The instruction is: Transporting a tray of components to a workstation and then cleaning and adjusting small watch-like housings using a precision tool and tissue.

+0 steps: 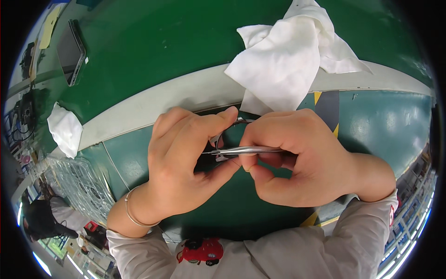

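Note:
My right hand [309, 160] pinches a pair of silver metal tweezers [248, 150] between thumb and fingers. The tweezers lie nearly level, their tips pointing left into the gap between my left thumb and index finger. My left hand [174, 156], with a thin bracelet [130, 211] at the wrist, grips a small, thin, dark-edged curved part [217, 141]. The tweezer tips reach this part, but whether they clasp it cannot be made out. Its far end runs toward my right index finger, and my fingers cover much of it. Both hands are above the dark green work surface.
A large crumpled white cloth [283, 60] lies beyond my hands, across a pale raised strip [153, 106]. At left are a smaller white cloth [65, 129], clear plastic trays [81, 181] and a dark phone-like device [70, 53]. Yellow-and-black tape [327, 109] marks the surface at right.

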The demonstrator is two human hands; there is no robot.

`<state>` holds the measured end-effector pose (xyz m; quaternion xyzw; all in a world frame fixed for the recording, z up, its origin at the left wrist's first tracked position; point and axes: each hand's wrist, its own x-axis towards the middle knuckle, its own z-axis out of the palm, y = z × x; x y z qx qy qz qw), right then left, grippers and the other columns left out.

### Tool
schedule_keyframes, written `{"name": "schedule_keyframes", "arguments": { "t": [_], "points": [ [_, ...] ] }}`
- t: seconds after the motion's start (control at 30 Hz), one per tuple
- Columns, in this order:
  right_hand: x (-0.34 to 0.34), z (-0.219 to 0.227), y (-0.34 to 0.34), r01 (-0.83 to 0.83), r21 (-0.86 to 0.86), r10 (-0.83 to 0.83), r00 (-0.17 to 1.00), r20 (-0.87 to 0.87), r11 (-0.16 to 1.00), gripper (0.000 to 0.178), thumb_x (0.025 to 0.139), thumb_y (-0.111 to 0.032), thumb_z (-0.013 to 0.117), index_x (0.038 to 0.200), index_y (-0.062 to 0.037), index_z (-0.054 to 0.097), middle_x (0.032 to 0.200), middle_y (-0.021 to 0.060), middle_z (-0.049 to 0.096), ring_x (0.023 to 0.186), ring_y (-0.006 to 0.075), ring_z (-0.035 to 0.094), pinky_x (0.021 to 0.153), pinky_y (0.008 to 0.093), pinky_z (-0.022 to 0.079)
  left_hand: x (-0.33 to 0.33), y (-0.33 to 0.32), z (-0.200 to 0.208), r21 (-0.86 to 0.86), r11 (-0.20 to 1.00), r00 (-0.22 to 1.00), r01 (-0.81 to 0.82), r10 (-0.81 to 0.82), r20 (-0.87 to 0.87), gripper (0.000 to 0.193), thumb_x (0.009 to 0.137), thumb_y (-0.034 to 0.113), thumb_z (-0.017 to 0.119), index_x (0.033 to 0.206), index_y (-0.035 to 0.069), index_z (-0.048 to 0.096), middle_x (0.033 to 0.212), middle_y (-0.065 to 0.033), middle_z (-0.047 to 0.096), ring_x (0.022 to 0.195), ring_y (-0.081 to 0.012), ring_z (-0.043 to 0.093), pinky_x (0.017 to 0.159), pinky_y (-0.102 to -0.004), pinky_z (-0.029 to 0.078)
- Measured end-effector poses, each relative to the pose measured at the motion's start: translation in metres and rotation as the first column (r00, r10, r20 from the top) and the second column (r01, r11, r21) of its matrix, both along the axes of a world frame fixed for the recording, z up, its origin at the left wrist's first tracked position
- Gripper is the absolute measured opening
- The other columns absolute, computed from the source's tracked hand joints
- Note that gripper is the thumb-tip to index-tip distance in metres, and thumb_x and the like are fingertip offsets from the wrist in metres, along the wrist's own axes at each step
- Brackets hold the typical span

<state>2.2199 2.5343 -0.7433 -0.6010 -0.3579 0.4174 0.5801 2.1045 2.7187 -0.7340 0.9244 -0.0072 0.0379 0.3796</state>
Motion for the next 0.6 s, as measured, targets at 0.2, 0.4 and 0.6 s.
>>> {"name": "schedule_keyframes", "arguments": {
  "t": [0.2, 0.4, 0.6],
  "points": [
    [0.014, 0.000, -0.006, -0.083, 0.034, 0.088, 0.982, -0.165, 0.996, 0.012, 0.072, 0.005, 0.063, 0.082, -0.0021, 0.063, 0.068, -0.0012, 0.054, 0.052, 0.0049, 0.042, 0.047, 0.0224, 0.030, 0.004, -0.001, 0.004, -0.009, 1.000, 1.000, 0.008, -0.008, 0.006, 0.059, 0.058, 0.009, 0.091, 0.113, 0.003, 0.070, 0.092, -0.0047, 0.074, 0.073, -0.0213, 0.060, 0.073, -0.0339, 0.044],
    [0.023, 0.001, -0.008, -0.143, 0.016, 0.141, 0.934, -0.330, 0.990, 0.011, 0.072, 0.005, 0.062, 0.080, -0.0018, 0.064, 0.069, -0.0017, 0.056, 0.052, 0.0039, 0.042, 0.047, 0.0221, 0.030, 0.004, -0.001, 0.004, 0.002, 1.000, 1.000, 0.005, -0.005, 0.025, 0.060, 0.057, 0.010, 0.092, 0.112, 0.002, 0.070, 0.092, -0.0048, 0.073, 0.075, -0.0219, 0.060, 0.074, -0.0344, 0.044],
    [0.026, 0.003, -0.007, -0.163, 0.007, 0.152, 0.900, -0.409, 0.987, 0.009, 0.072, 0.004, 0.063, 0.079, -0.0012, 0.064, 0.068, -0.0023, 0.057, 0.053, 0.0031, 0.042, 0.047, 0.0218, 0.030, 0.006, 0.002, 0.007, 0.035, 0.999, 0.999, 0.031, -0.032, 0.034, 0.057, 0.057, 0.012, 0.092, 0.109, 0.003, 0.071, 0.092, -0.0043, 0.071, 0.080, -0.0237, 0.061, 0.080, -0.0360, 0.043]
  ]
}}
